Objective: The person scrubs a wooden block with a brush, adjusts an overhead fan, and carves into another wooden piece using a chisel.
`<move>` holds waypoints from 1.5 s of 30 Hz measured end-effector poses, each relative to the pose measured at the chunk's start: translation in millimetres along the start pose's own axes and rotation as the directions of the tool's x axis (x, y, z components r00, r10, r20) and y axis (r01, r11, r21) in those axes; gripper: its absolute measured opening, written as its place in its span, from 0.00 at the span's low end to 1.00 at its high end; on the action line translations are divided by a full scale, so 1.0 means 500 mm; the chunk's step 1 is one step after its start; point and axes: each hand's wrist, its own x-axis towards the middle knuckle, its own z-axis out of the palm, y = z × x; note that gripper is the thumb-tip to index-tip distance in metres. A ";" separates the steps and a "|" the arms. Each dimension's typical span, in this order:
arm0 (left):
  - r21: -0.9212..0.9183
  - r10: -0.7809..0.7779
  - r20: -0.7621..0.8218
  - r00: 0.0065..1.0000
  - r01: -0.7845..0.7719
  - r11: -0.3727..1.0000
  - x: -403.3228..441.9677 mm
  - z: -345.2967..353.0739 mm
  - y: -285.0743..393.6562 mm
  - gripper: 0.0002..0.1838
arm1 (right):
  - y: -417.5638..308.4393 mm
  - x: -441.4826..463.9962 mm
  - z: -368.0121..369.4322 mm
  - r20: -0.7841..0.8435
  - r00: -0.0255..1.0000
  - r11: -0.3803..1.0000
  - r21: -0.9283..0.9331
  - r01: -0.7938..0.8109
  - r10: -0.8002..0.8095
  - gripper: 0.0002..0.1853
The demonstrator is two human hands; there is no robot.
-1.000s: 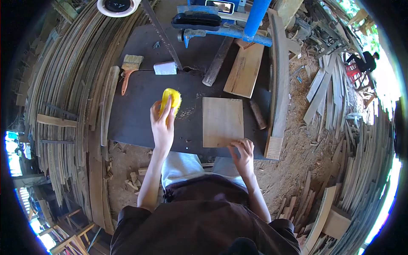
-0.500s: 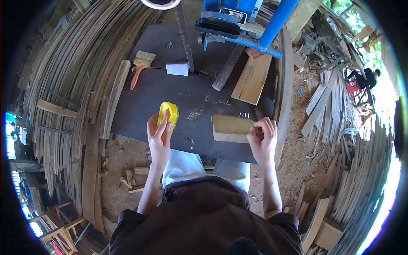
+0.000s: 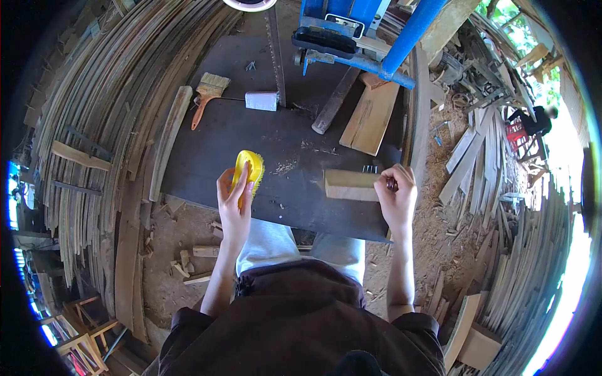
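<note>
Now board (image 3: 351,186) edge-on in right hand (image 3: 396,193)

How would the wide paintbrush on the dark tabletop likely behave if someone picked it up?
The paintbrush looks light; its slim orange handle should lift stiffly, while the pale bristles may flex. Lying flat, its broad head makes rolling unlikely.

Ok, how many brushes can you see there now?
2. A yellow brush is in the left hand, and a paintbrush lies on the dark tabletop, at its far left. Others could be hidden under the blue machine or among the stacked wood.
</note>
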 end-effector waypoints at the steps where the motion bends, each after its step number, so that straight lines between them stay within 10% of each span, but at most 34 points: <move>1: -0.001 -0.004 -0.001 1.000 0.004 1.000 -0.001 -0.001 0.002 0.23 | 0.010 -0.001 0.009 0.001 1.000 1.000 0.000 -0.006 0.006 0.06; 13: 0.003 0.047 -0.005 0.999 -0.047 0.999 -0.005 0.017 -0.003 0.22 | 0.027 0.007 0.053 -0.121 0.988 0.994 0.073 -0.087 0.095 0.07; 25: -0.079 0.065 0.092 0.994 -0.058 0.995 -0.013 0.007 0.053 0.24 | 0.063 -0.238 0.111 -0.094 0.977 0.976 0.087 0.202 -0.194 0.09; 37: 0.162 0.437 0.519 0.734 -0.587 0.793 -0.123 0.153 0.083 0.29 | 0.110 -0.316 0.143 0.069 0.975 0.975 0.082 0.206 -0.212 0.13; 45: 0.271 0.377 0.294 0.878 -0.455 0.848 0.038 0.264 0.029 0.27 | 0.107 -0.316 0.156 0.039 0.982 0.980 0.074 0.182 -0.185 0.12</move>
